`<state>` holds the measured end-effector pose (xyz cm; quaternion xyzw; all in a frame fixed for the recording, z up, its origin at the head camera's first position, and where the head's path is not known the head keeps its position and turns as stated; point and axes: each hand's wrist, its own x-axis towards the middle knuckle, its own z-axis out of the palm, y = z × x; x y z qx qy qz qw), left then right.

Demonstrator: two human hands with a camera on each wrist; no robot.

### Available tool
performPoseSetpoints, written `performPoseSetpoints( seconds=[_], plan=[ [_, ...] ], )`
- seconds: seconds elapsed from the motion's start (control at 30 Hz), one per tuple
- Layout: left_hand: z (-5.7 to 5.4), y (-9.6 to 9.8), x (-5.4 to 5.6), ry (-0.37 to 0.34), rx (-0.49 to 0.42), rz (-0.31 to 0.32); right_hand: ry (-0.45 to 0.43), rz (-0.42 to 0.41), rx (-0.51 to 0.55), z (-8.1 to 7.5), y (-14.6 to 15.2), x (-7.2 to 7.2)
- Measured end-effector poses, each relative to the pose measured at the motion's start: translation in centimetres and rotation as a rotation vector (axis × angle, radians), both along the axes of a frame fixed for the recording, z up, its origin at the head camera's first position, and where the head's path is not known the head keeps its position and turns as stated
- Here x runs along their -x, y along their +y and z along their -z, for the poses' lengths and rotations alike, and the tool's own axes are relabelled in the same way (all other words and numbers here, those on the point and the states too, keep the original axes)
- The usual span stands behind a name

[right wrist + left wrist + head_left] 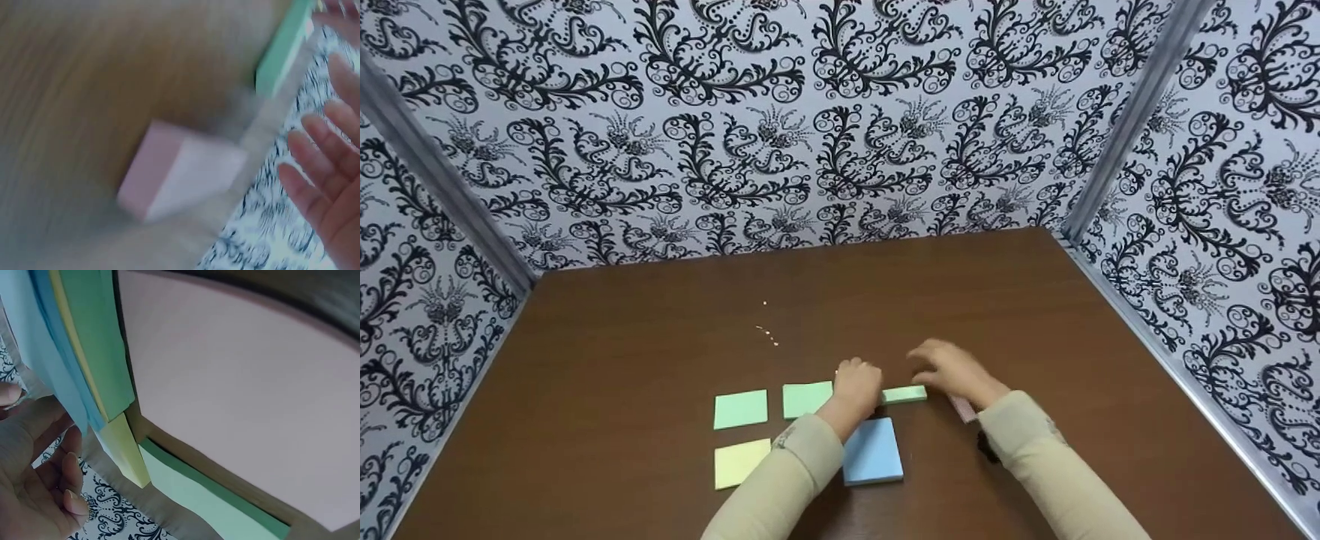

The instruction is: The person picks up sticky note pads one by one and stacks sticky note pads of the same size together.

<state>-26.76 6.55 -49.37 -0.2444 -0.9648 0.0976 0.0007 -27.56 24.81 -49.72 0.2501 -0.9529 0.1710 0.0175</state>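
Observation:
My left hand (855,386) is low over the table between a green sticky-note pad (808,400) and a narrow green pad (904,394). In the left wrist view its lower fingers curl loosely, while a blue pad (48,349) partly hides the other fingertips; whether they pinch anything is unclear. That blue pad tops a stack with yellow and green edges. A yellow pad (125,453) lies past the stack, and a pink pad (236,382) beside it. My right hand (952,371) hovers with spread, relaxed fingers near a small pink pad (183,171), holding nothing.
Farther left are another green pad (741,409) and a yellow pad (735,463). Small white specks (767,334) dot the brown table (660,315). A dark object (988,448) shows beside the right sleeve. Patterned walls (825,150) enclose the back and sides.

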Motion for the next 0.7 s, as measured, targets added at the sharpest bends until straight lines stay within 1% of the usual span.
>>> performPoseSetpoints(
  seconds=[0.07, 0.13, 0.2, 0.33, 0.4, 0.5, 0.6, 0.7],
  plan=[
    [0.0, 0.0, 0.0, 0.017, -0.008, 0.005, 0.029, 0.097, 0.028, -0.3, 1.2, -0.1],
    [0.0, 0.0, 0.0, 0.029, -0.018, 0.007, 0.026, 0.149, 0.033, -0.6, 2.3, -0.5],
    [0.0, 0.0, 0.0, 0.033, -0.026, 0.008, -0.013, 0.154, 0.02, -0.8, 3.1, -1.1],
    [-0.2, -0.1, 0.0, 0.016, -0.033, 0.006, -0.167, 0.155, 0.008, -0.5, 4.0, -2.6],
    [-0.3, -0.2, 0.0, 0.009, -0.04, 0.007, -0.244, 0.184, 0.032, -0.3, 4.1, -3.2],
    [-0.4, -0.2, 0.0, 0.003, -0.044, 0.013, -0.318, 0.231, 0.075, -0.1, 4.0, -4.0],
    [-0.1, -0.2, 0.1, 0.002, -0.034, 0.02, -0.347, 0.255, 0.098, -0.1, 3.7, -4.5],
    [0.1, -0.1, 0.2, 0.001, -0.027, 0.02, -0.335, 0.271, 0.077, -0.1, 3.2, -4.8]
  ],
)
